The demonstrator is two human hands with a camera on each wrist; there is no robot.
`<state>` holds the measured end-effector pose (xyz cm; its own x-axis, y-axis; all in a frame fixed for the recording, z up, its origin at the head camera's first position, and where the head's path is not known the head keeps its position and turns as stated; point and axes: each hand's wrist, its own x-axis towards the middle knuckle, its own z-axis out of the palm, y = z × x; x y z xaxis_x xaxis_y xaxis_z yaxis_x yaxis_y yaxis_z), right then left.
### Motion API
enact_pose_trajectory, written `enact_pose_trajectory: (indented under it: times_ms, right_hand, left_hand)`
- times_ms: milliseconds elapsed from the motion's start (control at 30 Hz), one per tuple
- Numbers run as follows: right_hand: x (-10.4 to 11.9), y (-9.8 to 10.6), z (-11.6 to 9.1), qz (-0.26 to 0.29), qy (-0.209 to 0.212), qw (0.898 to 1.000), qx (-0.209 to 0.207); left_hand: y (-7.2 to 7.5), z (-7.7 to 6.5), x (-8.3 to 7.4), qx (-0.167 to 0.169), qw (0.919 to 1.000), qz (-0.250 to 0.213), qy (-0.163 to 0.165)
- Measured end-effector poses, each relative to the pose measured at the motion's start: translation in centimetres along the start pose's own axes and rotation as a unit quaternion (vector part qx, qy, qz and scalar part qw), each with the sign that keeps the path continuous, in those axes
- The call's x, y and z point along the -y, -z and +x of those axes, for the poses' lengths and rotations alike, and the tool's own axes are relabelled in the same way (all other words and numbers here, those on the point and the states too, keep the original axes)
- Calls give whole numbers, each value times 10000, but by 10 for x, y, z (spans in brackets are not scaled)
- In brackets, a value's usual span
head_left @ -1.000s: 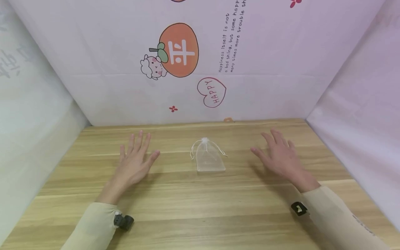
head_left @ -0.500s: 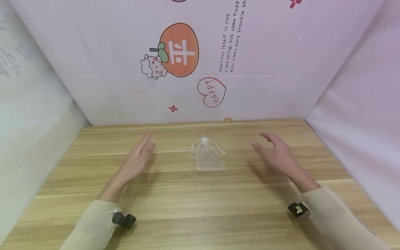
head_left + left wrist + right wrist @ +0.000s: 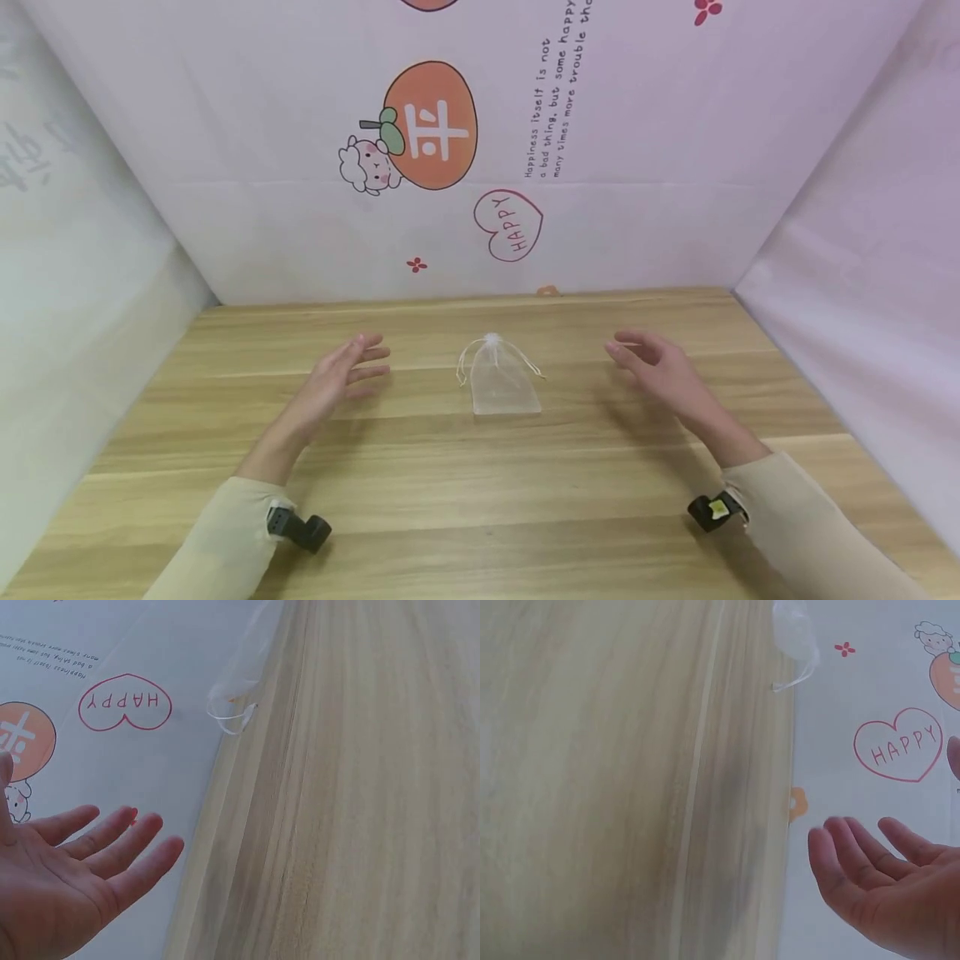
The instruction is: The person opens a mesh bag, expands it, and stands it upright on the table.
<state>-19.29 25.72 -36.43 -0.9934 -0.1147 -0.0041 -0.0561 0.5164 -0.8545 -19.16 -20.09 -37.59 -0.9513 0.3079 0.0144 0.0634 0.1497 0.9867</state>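
A small sheer white drawstring pouch [image 3: 504,387] lies flat in the middle of the wooden table, its gathered neck toward the back and a string loop spread to each side. To its left, my left hand [image 3: 330,383] hovers with the palm turned inward and fingers extended, holding nothing. On the other side my right hand [image 3: 667,375] is held over the table, fingers loosely bent and the thumb near the index finger, also with nothing in it. Both wrist views show the palms bare, and the pouch [image 3: 244,667] at the upper edge, apart from the fingers.
A white printed cloth [image 3: 637,167] rises as a wall behind the wooden table [image 3: 480,500], with cloth side walls [image 3: 90,292] at left and right. Small black cameras [image 3: 300,529] are strapped at both sleeves.
My left hand has turned from palm down with spread fingers to palm inward. The right hand has rolled inward as well, its fingers bending more. The pouch stays in place.
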Motion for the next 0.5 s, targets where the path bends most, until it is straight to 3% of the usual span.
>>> enact_pose_trajectory:
  times_ms: [300, 500]
  right_hand:
    - [-5, -2, 4, 1072, -243, 9928, 466]
    - [-4, -2, 6, 1393, -539, 9866, 652]
  left_hand:
    - [-6, 2, 3, 314, 9965, -701, 343]
    - [-9, 4, 2, 337, 9940, -871, 577]
